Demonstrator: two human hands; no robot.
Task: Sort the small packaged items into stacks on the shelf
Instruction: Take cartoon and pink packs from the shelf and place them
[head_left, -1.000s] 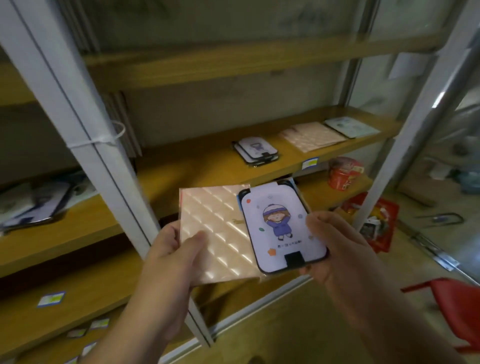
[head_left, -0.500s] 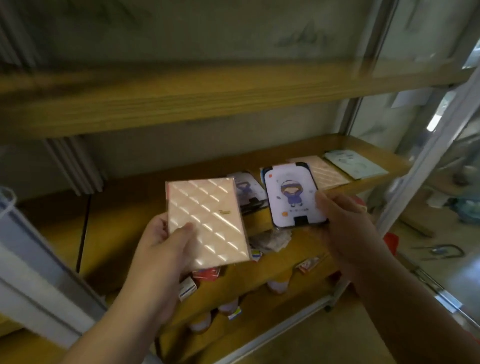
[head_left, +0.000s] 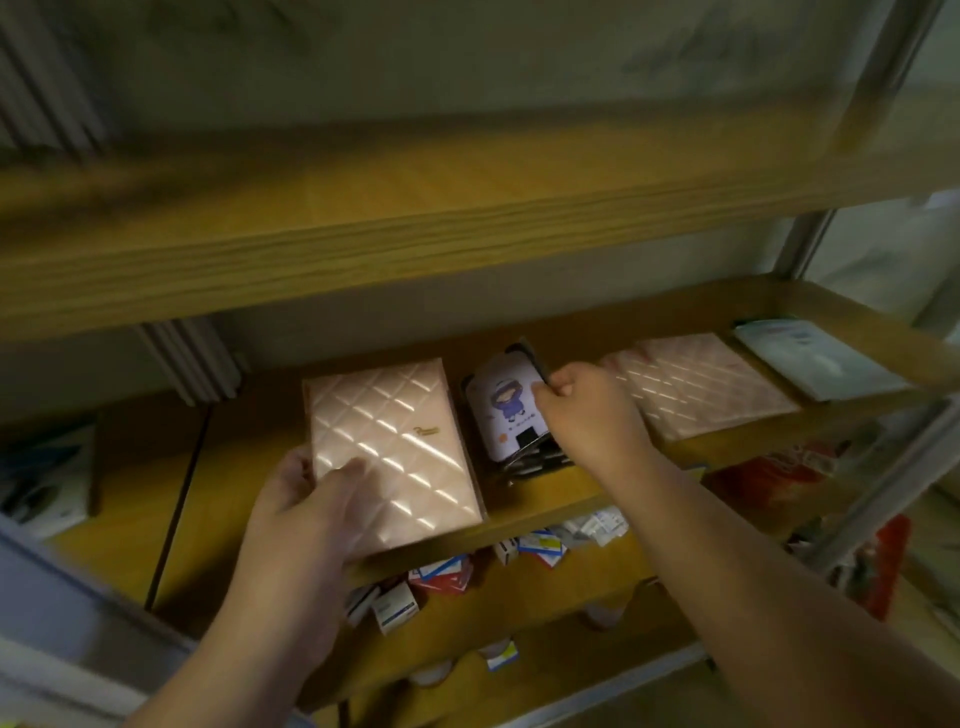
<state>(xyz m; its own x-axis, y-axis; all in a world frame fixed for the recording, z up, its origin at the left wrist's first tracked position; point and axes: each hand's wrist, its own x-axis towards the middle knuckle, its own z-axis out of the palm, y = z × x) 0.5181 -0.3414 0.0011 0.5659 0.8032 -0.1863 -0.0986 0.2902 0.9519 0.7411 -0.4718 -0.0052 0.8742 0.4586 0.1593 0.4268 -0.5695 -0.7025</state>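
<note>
A flat pink quilted package with a glossy diamond pattern (head_left: 395, 457) is gripped at its near-left corner by the left hand (head_left: 306, 525), thumb on top and fingers curled beneath; it is held over the middle wooden shelf board (head_left: 545, 499), at about 9 o'clock from the cartoon stack. A white rounded card package printed with a small cartoon figure (head_left: 506, 410) is pinched at its right edge by the right hand (head_left: 587, 410) and lies on, or just above, a stack of like dark-edged packages (head_left: 530, 457); contact cannot be told through the blur.

The step in hand is judged to be the placing of the cartoon package. It is best lowered flat with its edges squared to the pile, then let go without dragging the top pieces. The matching pink quilted stack (head_left: 696, 389) sits at 3 o'clock, just beyond the right hand, with a pale bluish packet (head_left: 810, 358) further right. The pink package should be carried over the cartoon stack, not swept through it.
</note>
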